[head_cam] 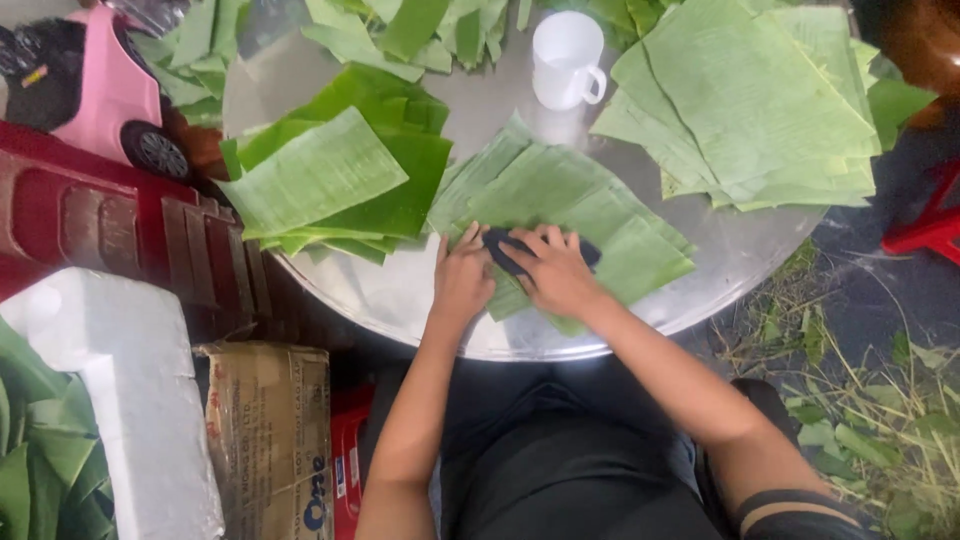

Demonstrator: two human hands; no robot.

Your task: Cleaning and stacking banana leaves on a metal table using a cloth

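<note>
Fingers of my right hand (555,275) press down on a dark cloth (520,252), curled a bit over it. My left hand (462,278) lies flat just beside it, at nine o'clock from the cloth, fingers close together, holding the leaf down. The cloth sits on a stack of banana leaf pieces (580,205) in the middle of a round shiny metal tray (740,255).

I think I am wiping the top leaf clean. The next rub needs the leaf held flat so it does not tear.

At ten o'clock lies another pile of green leaves (330,180). At two o'clock is a big pale pile (750,100). At twelve o'clock stands a white plastic mug (566,60).

Off the tray, a pink toy car (100,90) is at ten o'clock, a white foam block (130,390) and a cardboard box (270,430) at eight o'clock. Grass and leaf scraps (870,420) cover the ground at four o'clock.
</note>
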